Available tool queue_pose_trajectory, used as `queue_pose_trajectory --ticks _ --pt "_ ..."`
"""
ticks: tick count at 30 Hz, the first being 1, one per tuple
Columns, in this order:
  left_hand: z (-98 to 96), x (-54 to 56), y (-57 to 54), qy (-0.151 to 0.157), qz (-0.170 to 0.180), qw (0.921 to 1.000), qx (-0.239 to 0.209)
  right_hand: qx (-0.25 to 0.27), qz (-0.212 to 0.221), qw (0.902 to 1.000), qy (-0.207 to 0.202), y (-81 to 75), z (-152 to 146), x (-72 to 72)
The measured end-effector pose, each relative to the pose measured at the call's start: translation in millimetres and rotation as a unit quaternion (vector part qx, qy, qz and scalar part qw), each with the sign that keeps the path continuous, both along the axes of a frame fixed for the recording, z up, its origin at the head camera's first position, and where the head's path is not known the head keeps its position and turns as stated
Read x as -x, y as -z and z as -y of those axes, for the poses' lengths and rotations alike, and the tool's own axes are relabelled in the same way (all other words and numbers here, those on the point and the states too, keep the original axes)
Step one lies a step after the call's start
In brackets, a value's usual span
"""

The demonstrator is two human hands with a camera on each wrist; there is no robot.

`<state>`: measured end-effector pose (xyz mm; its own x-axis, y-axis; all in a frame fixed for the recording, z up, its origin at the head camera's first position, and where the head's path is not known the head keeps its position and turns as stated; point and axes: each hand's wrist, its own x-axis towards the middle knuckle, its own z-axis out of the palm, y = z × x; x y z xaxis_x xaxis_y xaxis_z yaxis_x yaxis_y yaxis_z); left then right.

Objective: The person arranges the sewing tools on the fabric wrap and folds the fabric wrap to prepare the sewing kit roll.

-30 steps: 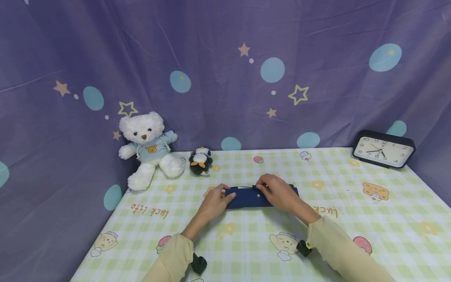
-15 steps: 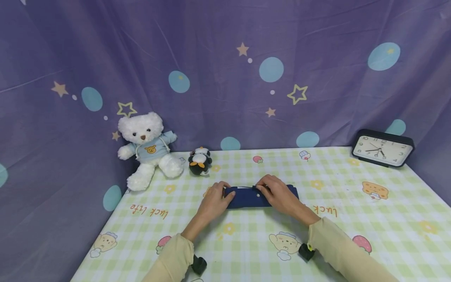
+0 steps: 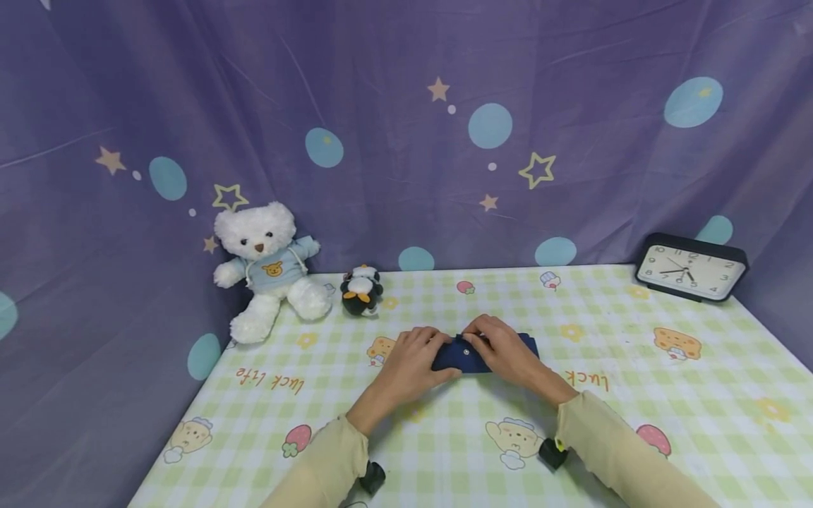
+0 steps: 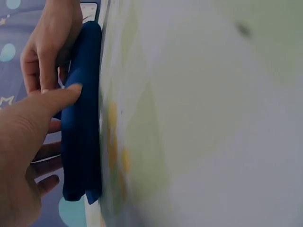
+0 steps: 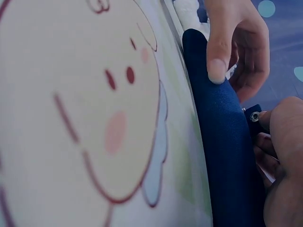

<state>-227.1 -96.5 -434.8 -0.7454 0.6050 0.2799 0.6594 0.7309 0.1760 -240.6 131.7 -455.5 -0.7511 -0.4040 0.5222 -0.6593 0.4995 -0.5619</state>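
Note:
A navy blue rolled fabric case (image 3: 475, 363) lies lengthwise on the table between both hands. My left hand (image 3: 408, 363) covers its left part, the thumb along the near side and the fingers on the far side. In the left wrist view, that thumb rests on the case (image 4: 83, 127) and the fingers show behind it. My right hand (image 3: 504, 353) is at the case's upper edge, right of centre. There it pinches a short strap with a metal snap (image 5: 254, 116), seen in the right wrist view. A second small stud (image 3: 466, 351) shows on the case's face.
A white teddy bear (image 3: 273, 271) and a penguin plush (image 3: 360, 291) sit at the back left. A black-framed clock (image 3: 691, 268) stands at the back right. Checked cloth (image 3: 603, 437) covers the table, with a purple curtain (image 3: 381, 70) behind it.
My left hand has slid right along the case, from its left end towards the middle, and now hides that end. The right hand has kept its place at the strap.

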Motion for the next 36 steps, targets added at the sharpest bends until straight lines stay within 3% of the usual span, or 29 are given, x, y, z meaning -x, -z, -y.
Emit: queue_pose_trajectory --ticks 5,13,20,24,36 --pt "-1.2 1.6 2.8 0.009 -0.032 0.9994 0.006 0.004 -0.004 1.0000 -0.004 0.9 0.4 0.5" --pt "1.1 3.3 4.2 0.022 -0.054 0.9979 0.029 -0.003 -0.021 0.9996 -0.020 -1.2 -1.7 -0.4" --pt "1.9 4.7 5.7 0.025 -0.076 0.9956 0.048 -0.026 -0.089 0.9940 -0.058 -0.4 -5.3 -1.0" --pt "2.2 4.6 5.8 0.023 -0.080 0.9949 0.057 -0.040 -0.116 0.9902 -0.067 0.0 -6.8 -1.2" --pt "1.6 3.4 5.6 0.032 -0.079 0.9946 0.060 -0.047 -0.141 0.9858 -0.077 0.3 -6.8 -4.0"
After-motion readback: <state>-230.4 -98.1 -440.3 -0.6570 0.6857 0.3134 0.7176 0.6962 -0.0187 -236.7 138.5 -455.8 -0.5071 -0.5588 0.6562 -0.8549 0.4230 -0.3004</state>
